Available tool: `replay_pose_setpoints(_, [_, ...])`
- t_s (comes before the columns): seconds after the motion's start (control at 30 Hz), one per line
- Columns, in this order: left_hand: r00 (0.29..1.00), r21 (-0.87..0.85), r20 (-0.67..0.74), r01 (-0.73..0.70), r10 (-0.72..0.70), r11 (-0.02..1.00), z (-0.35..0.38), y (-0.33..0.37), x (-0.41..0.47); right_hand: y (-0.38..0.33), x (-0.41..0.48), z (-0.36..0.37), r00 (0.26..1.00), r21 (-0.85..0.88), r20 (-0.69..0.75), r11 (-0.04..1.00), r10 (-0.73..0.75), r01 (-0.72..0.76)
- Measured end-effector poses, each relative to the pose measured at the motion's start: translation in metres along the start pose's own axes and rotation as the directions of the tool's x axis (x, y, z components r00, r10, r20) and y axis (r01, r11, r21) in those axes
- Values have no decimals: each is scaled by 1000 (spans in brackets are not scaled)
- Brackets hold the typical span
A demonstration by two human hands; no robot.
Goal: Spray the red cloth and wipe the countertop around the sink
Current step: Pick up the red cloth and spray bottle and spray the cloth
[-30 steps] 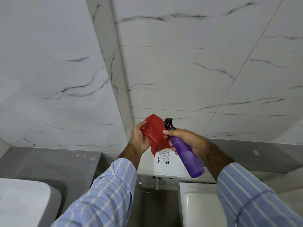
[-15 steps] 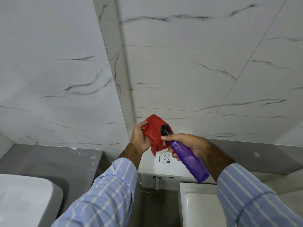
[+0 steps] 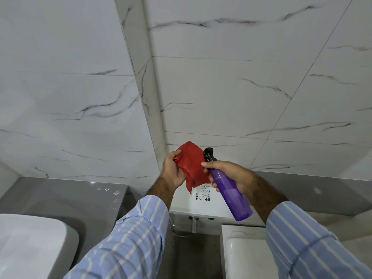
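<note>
My left hand (image 3: 173, 171) holds a bunched red cloth (image 3: 190, 164) up in front of the marble wall, a corner of it hanging down. My right hand (image 3: 231, 175) grips a purple spray bottle (image 3: 231, 195) by its neck, tilted, with the black nozzle (image 3: 208, 153) right against the cloth's right edge and my forefinger across the trigger. The grey countertop (image 3: 66, 200) lies at lower left, carrying the white sink (image 3: 30, 244) at the bottom left corner.
White marble-pattern tiled walls meet in a corner above my hands. A white toilet cistern (image 3: 193, 202) with a printed label sits below the hands, the toilet (image 3: 243, 256) at bottom right. A grey ledge (image 3: 322, 194) runs along the right wall.
The nozzle dipped down against the cloth half a second ago and has now come back up to its earlier height. The view has drifted slightly; both hands keep their holds.
</note>
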State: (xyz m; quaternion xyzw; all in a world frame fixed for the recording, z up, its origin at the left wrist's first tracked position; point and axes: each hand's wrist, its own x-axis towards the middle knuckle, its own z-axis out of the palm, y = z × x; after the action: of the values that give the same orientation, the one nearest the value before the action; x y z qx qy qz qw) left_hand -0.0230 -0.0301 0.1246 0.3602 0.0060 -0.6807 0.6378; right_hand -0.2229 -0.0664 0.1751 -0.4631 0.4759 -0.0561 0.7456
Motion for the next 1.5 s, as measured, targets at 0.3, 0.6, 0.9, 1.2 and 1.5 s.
replay_pose_setpoints(0.3, [999, 13, -33, -12, 12, 1000, -2, 2, 4, 3, 8, -3, 1000, -10, 6, 1000, -5, 5])
replay_pose_setpoints(0.6, [998, 3, -56, -5, 6, 1000, -1, 3, 6, 4, 14, -7, 998, -16, -1, 998, -61, 61])
replay_pose_setpoints(0.9, [995, 204, -85, -42, 60, 978, -9, 2, 3, 18, 32, -24, 934, 80, -79, 932, -347, 353])
replay_pose_setpoints(1.2, [959, 567, -115, -150, 258, 810, -44, -8, 10, 50, 91, -36, 819, -276, -211, 836, -534, 474])
replay_pose_setpoints(1.5, [952, 561, -166, -124, 257, 819, -67, -12, 11, 80, 141, -39, 769, -325, -317, 825, -555, 461])
